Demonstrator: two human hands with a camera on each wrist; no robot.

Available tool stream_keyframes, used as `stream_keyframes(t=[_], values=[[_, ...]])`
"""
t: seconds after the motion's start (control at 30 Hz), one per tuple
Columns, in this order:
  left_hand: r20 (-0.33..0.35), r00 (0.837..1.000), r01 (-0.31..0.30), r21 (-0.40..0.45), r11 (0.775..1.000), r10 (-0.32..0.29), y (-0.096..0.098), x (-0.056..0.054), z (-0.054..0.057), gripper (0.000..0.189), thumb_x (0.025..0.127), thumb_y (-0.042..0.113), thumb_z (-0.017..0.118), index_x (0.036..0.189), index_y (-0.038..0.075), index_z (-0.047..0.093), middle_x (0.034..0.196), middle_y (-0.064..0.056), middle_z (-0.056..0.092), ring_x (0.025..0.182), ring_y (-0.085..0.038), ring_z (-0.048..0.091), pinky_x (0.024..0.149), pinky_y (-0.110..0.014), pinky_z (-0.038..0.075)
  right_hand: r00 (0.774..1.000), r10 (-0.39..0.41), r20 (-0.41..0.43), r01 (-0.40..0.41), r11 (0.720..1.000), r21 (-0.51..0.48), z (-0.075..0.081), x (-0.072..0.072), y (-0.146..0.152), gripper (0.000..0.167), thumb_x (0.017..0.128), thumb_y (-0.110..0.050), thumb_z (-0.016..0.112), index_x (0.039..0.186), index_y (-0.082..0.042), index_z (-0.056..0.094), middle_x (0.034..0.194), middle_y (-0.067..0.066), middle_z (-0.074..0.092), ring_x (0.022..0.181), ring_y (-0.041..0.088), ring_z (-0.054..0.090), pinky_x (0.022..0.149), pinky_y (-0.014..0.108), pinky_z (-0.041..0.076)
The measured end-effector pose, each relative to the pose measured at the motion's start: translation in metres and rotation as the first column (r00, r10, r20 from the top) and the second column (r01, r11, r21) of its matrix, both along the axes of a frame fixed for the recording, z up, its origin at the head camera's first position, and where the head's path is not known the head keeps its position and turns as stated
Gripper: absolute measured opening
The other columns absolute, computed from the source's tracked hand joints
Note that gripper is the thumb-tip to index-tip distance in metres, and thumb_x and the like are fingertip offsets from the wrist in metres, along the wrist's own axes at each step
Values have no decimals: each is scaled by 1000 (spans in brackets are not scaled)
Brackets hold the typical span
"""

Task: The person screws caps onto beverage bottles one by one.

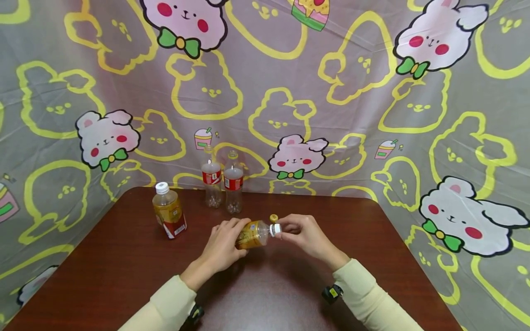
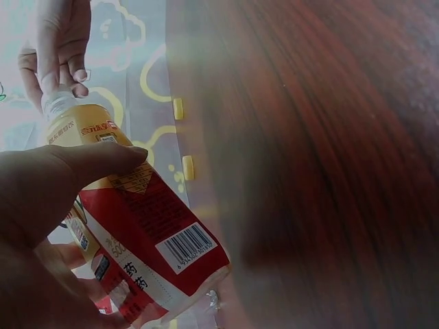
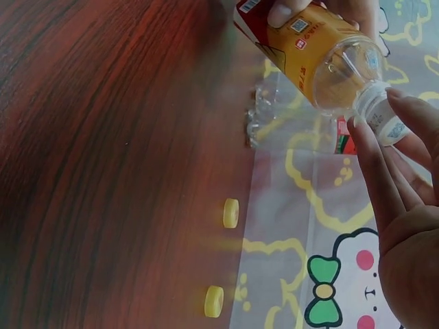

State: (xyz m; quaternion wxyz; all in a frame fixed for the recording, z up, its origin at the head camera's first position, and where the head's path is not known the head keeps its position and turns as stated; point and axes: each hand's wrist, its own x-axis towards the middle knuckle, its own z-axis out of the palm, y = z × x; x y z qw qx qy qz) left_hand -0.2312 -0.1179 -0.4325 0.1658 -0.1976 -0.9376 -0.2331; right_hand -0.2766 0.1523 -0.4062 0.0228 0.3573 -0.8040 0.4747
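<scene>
My left hand [image 1: 223, 243] grips a clear plastic drink bottle [image 1: 253, 233] by its yellow and red label, thumb lying along one side in the left wrist view. The bottle leans over, its neck toward my right hand [image 1: 308, 236]. A white bottle cap [image 1: 275, 229] sits on the neck, and my right thumb and fingers pinch it. In the right wrist view this cap [image 3: 391, 130] is at the mouth of the bottle, between thumb and fingertips. A second such bottle [image 1: 169, 211], white-capped, stands upright left of my left hand.
Two clear bottles with red labels, one [image 1: 213, 179] beside the other [image 1: 233, 184], stand uncapped at the back of the brown table [image 1: 124, 271]. Two yellow caps, one [image 3: 231, 213] and another [image 3: 214, 301], lie on the table. A patterned cloth [image 1: 352, 170] hangs behind.
</scene>
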Motion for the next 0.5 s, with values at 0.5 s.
stream_keyframes(t=[0.5], values=[[-26,1000,10,-18,1000,-10,4,3,5,78,67,19,95,137,17,59,124,-7,65,110,-32,59,91,-56,43,998,-48,-37,52,992,113,2,2,-1,20,96,-37,72,88,-19,76,75,-4,72,63,16,68,57,27,55]])
